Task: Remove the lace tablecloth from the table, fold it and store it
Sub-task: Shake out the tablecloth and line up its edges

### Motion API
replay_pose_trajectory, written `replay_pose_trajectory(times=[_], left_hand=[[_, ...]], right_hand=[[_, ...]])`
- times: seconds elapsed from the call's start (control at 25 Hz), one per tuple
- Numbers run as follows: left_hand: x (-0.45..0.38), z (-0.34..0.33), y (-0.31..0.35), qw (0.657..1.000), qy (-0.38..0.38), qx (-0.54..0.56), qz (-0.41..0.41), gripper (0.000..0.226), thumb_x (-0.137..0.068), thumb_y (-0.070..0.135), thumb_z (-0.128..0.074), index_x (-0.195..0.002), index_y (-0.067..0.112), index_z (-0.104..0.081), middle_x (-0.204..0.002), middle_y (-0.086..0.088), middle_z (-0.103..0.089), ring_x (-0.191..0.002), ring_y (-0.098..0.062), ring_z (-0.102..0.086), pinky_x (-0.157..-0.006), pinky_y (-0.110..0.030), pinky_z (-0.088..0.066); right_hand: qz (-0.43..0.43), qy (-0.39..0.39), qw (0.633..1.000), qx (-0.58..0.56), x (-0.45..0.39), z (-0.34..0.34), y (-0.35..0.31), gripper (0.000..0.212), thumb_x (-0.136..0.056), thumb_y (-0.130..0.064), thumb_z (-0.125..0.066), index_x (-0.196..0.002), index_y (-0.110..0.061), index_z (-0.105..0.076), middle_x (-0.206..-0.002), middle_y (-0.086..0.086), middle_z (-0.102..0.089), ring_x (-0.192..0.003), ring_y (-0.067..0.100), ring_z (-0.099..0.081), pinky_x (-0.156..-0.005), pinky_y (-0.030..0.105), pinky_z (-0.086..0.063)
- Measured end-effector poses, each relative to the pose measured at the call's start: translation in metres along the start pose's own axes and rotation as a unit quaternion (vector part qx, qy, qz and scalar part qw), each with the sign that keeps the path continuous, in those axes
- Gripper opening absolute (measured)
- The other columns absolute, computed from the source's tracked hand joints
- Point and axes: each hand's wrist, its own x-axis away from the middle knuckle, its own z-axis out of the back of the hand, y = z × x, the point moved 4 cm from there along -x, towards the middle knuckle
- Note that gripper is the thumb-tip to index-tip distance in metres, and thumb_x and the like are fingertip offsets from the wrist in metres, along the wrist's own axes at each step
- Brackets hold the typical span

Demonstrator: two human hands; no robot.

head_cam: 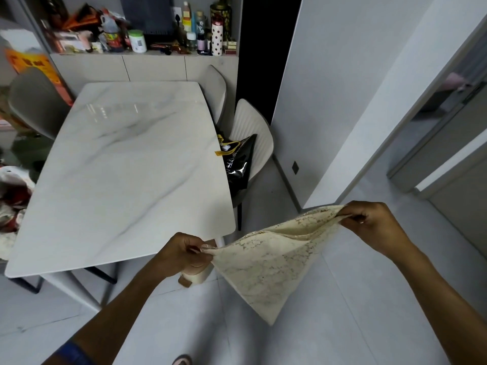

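Pinching one corner each, left hand (184, 252) and right hand (370, 223) hold the folded cream lace tablecloth (274, 262) stretched between them above the floor. White marble-look table (126, 167) lies just beyond the left hand.

You are standing in a home dining area: marble table (126, 164), chairs (253, 138), cluttered far sideboard (142, 64).

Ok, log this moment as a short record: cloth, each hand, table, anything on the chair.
cloth: lace tablecloth, off the table, partly folded, hanging in the air between both hands
left hand: left hand pinches one corner
right hand: right hand pinches the opposite upper corner
table: marble table, bare top
chair: black bag on the white chair beside the table
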Motion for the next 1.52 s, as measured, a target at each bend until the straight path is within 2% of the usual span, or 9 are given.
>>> replay_pose_trajectory(times=[0.32,0.6,0.8,0.92,1.0,1.16,1.28,1.36,1.52], left_hand=[[0.005,-0.02,-0.01,0.997,-0.037,-0.066,0.033,0.025,-0.062,0.031,-0.084,-0.083,0.021,-0.074,-0.088,-0.003,-0.076,-0.082,-0.037,-0.072,-0.064,-0.067,-0.055],[0.009,-0.02,0.003,0.996,-0.048,-0.067,0.02,0.029,-0.063,0.019,-0.061,-0.09,0.027,-0.069,-0.086,-0.001,-0.073,-0.083,-0.028,-0.067,-0.07,-0.058,-0.054],[-0.005,-0.065,0.074,0.993,-0.065,0.0,-0.097,0.032,-0.084,0.009,-0.052,-0.105,0.023,-0.07,-0.107,0.004,-0.072,-0.105,-0.011,-0.065,-0.084,-0.021,-0.051],[-0.017,-0.096,0.105,0.958,0.047,-0.203,-0.196,0.028,-0.085,0.036,-0.07,-0.112,0.032,-0.065,-0.115,0.015,-0.065,-0.108,-0.003,-0.056,-0.088,-0.029,-0.05],[-0.022,-0.107,0.113,0.931,0.098,-0.259,-0.236,0.036,-0.079,0.043,-0.075,-0.11,0.027,-0.067,-0.123,0.01,-0.062,-0.112,-0.009,-0.052,-0.093,-0.036,-0.048],[-0.027,-0.121,0.108,0.951,0.027,-0.23,-0.203,0.054,-0.073,0.071,-0.062,-0.114,0.037,-0.068,-0.152,0.01,-0.037,-0.138,-0.009,-0.029,-0.114,-0.037,-0.029],[-0.027,-0.124,0.109,0.971,-0.002,-0.169,-0.167,0.068,-0.074,0.079,-0.053,-0.13,0.04,-0.057,-0.155,0.021,-0.024,-0.137,0.011,-0.015,-0.112,-0.027,-0.017],[-0.029,-0.127,0.111,0.974,-0.02,-0.16,-0.157,0.081,-0.071,0.08,-0.055,-0.14,0.039,-0.043,-0.144,0.029,-0.031,-0.125,0.022,-0.021,-0.106,-0.021,-0.022],[-0.042,-0.133,0.112,0.962,-0.025,-0.209,-0.174,0.057,-0.08,0.043,-0.073,-0.132,0.028,-0.056,-0.147,0.009,-0.042,-0.134,-0.007,-0.035,-0.11,-0.034,-0.034]], right_hand=[[-0.022,0.009,1.0,-0.006,-0.013,0.005,0.001,0.021,-0.075,-0.002,-0.079,-0.091,-0.016,-0.079,-0.085,-0.026,-0.068,-0.079,-0.008,-0.067,-0.072,0.004,-0.05],[-0.038,0.018,0.999,-0.024,-0.017,0.003,-0.006,0.022,-0.076,-0.004,-0.079,-0.091,-0.02,-0.078,-0.085,-0.023,-0.069,-0.078,-0.006,-0.068,-0.071,0.005,-0.051],[-0.033,0.002,0.999,-0.005,-0.024,-0.008,-0.034,0.016,-0.075,-0.003,-0.079,-0.087,-0.014,-0.079,-0.081,-0.004,-0.075,-0.07,0.006,-0.068,-0.069,0.023,-0.056],[-0.005,-0.022,1.0,-0.002,-0.024,-0.01,-0.05,0.018,-0.074,-0.002,-0.078,-0.085,-0.017,-0.078,-0.078,-0.01,-0.072,-0.069,0.003,-0.065,-0.062,0.011,-0.051],[0.006,-0.037,0.999,-0.001,-0.021,-0.006,-0.056,0.02,-0.074,-0.002,-0.078,-0.087,-0.017,-0.078,-0.081,-0.01,-0.072,-0.069,0.005,-0.066,-0.063,0.021,-0.056],[0.026,-0.05,0.998,-0.016,-0.013,0.005,-0.06,0.024,-0.073,-0.002,-0.078,-0.089,-0.019,-0.078,-0.085,-0.015,-0.072,-0.071,0.007,-0.068,-0.063,0.022,-0.056],[0.032,-0.064,0.997,-0.031,-0.006,0.01,-0.059,0.026,-0.073,-0.003,-0.08,-0.092,-0.02,-0.078,-0.088,-0.016,-0.072,-0.077,0.003,-0.068,-0.065,0.016,-0.057],[0.033,-0.075,0.996,-0.036,-0.002,0.009,-0.06,0.025,-0.073,-0.005,-0.082,-0.094,-0.018,-0.078,-0.089,-0.01,-0.074,-0.079,0.003,-0.069,-0.068,0.02,-0.059],[0.052,-0.112,0.99,-0.064,0.002,0.01,-0.072,0.023,-0.074,-0.01,-0.082,-0.096,-0.015,-0.078,-0.091,-0.006,-0.075,-0.079,0.006,-0.071,-0.071,0.021,-0.06]])
